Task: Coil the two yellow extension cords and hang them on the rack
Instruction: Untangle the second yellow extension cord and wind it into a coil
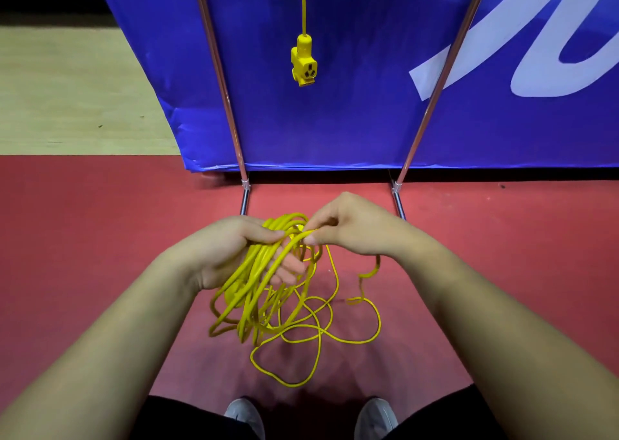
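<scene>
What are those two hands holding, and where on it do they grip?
The left hand holds the gathered loops of the yellow extension cord at their top; the right hand pinches one strand beside it.

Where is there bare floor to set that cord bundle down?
Red floor left of the left hand, and right of the right hand, is bare. Crowded between the arms: loose cord loops spread there.
</scene>
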